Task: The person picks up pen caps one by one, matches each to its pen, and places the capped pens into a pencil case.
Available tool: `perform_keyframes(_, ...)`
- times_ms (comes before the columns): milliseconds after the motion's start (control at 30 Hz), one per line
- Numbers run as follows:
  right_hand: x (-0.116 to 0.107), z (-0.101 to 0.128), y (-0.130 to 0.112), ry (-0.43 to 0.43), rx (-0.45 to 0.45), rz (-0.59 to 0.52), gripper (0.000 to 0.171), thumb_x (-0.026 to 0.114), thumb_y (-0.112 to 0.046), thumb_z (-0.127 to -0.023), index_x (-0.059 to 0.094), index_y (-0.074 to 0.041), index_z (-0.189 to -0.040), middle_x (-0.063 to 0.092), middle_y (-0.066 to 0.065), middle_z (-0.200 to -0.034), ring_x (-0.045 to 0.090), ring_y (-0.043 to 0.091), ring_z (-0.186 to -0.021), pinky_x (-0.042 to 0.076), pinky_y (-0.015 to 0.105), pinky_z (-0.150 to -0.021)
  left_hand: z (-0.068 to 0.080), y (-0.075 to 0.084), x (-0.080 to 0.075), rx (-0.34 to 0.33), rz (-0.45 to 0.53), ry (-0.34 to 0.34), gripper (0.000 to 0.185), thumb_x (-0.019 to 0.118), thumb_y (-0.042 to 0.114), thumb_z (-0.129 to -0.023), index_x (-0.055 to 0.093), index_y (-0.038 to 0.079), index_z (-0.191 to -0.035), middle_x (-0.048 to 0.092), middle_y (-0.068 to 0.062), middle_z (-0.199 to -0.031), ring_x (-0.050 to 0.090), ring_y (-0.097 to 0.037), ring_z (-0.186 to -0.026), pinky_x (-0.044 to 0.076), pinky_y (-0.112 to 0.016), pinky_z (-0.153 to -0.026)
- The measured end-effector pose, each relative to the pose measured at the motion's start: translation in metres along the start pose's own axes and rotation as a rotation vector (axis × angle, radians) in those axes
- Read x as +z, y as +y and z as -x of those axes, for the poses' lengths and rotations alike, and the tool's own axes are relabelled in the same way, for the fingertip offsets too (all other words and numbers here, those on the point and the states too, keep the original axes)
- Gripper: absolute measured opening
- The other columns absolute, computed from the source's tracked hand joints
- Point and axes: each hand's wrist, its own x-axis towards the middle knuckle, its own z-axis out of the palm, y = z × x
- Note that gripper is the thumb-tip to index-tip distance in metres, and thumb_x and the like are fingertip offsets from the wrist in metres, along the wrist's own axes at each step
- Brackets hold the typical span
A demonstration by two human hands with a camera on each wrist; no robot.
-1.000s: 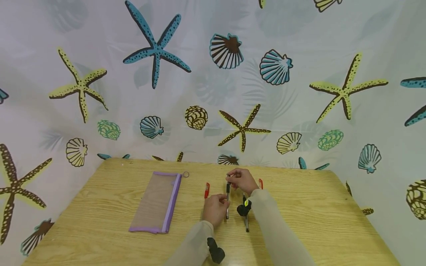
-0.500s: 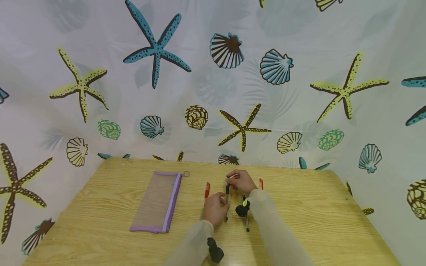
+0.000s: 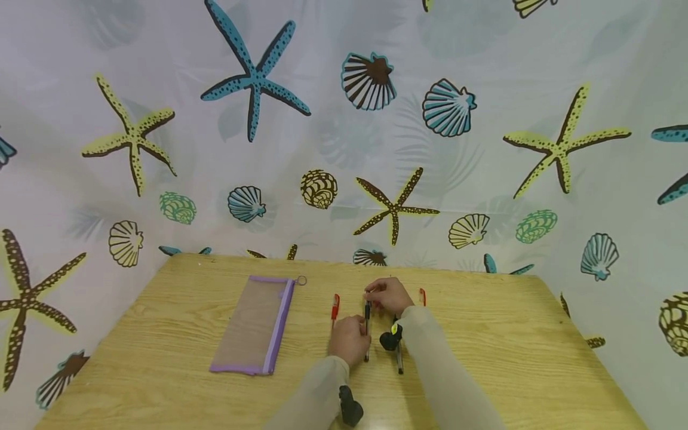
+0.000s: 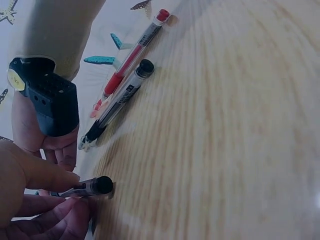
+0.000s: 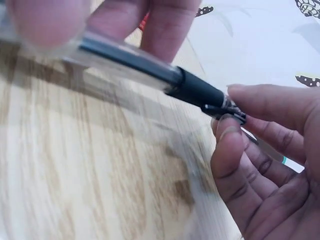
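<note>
Between my two hands is a clear-barrelled pen (image 3: 368, 312) with a black grip. My left hand (image 3: 349, 341) pinches its barrel; in the left wrist view the pen's black end (image 4: 104, 185) sticks out past the fingers, close over the table. At the far end, my right hand (image 3: 390, 295) pinches the tip beside the black grip (image 5: 197, 87), thumb and forefinger on a small dark clip-like part (image 5: 220, 112). A second black pen (image 4: 117, 102) lies to the right, partly hidden under the right wrist in the head view.
Red pens lie on either side of the hands, one on the left (image 3: 335, 306) and one on the right (image 3: 422, 297). A purple-edged mesh zip pouch (image 3: 249, 328) lies flat further left on the wooden table (image 3: 510, 346). A patterned curtain (image 3: 344, 149) stands behind the table.
Both hands and the pen between them have shifted slightly toward the near edge. More of the left red pen shows. The pouch and the other pens have stayed put.
</note>
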Motion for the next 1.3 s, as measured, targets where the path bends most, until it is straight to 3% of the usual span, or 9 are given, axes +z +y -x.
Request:
perform_keyframes(367, 0.005, -0.001, 0.002, 0.022, 0.013, 0.049, 0.016, 0.069, -0.004, -0.087, 0.071, 0.005, -0.100, 0.067, 0.007, -0.076, 0.058, 0.016, -0.057, 0.049, 0.031, -0.054, -0.001, -0.002, 0.003, 0.020, -0.079, -0.013, 0.026, 0.074, 0.008, -0.080, 0.069, -0.005, -0.102, 0.058, -0.001, -0.071, 0.054, -0.014, -0.065, 0.049, -0.032, -0.060)
perform_keyframes(567, 0.008, -0.004, 0.006, 0.020, 0.009, 0.066, 0.013, 0.069, -0.003, -0.087, 0.072, 0.004, -0.097, 0.068, 0.007, -0.076, 0.059, 0.014, -0.055, 0.051, 0.031, -0.054, 0.001, -0.003, 0.003, 0.035, -0.081, -0.010, 0.024, 0.074, 0.005, -0.079, 0.068, -0.006, -0.100, 0.054, -0.001, -0.067, 0.052, -0.015, -0.063, 0.047, -0.033, -0.058)
perform_keyframes(867, 0.011, -0.003, 0.006, 0.020, 0.031, 0.122, 0.013, 0.069, -0.003, -0.087, 0.072, 0.004, -0.097, 0.069, 0.009, -0.078, 0.061, 0.015, -0.056, 0.054, 0.031, -0.056, 0.003, -0.006, 0.004, 0.049, -0.076, 0.027, 0.033, 0.076, 0.004, -0.077, 0.066, -0.004, -0.107, 0.060, -0.004, -0.079, 0.059, -0.020, -0.075, 0.049, -0.035, -0.067)
perform_keyframes(1300, 0.013, -0.003, -0.001, 0.035, 0.046, 0.160, 0.013, 0.069, -0.003, -0.087, 0.072, 0.004, -0.097, 0.069, 0.007, -0.078, 0.063, 0.014, -0.058, 0.055, 0.031, -0.058, 0.002, -0.005, 0.004, 0.056, -0.071, 0.039, 0.030, 0.077, 0.004, -0.077, 0.067, -0.002, -0.105, 0.056, -0.003, -0.080, 0.054, -0.018, -0.074, 0.046, -0.033, -0.066)
